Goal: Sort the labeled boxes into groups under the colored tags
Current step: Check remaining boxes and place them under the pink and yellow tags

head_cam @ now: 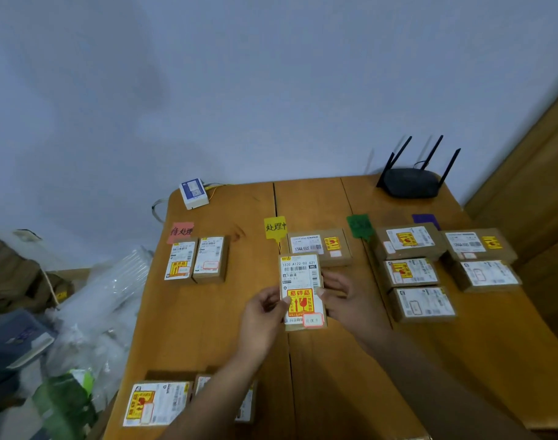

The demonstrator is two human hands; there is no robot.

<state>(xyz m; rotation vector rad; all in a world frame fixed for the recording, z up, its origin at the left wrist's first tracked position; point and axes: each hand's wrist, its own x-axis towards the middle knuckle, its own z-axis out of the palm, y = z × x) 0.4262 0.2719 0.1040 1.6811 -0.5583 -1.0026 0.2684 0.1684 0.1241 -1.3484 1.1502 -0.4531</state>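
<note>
Wooden table (335, 360) carries grouped boxes under a pink tag (181, 231), yellow tag (275, 227) and green tag (359, 226). Left hand (265, 315) and right hand (346, 296) together grip one labeled box (301, 290), held just below the yellow tag, in front of another box (319, 246).

Matt cardboard box (302, 290) with paper label; smooth wooden table (227, 312).

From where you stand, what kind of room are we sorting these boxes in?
Probably a home room or small office, not a warehouse: a wooden table pushed against a plain wall, a black three-antenna router on its far corner, and bags and plastic packaging piled on the floor to the left.
</note>
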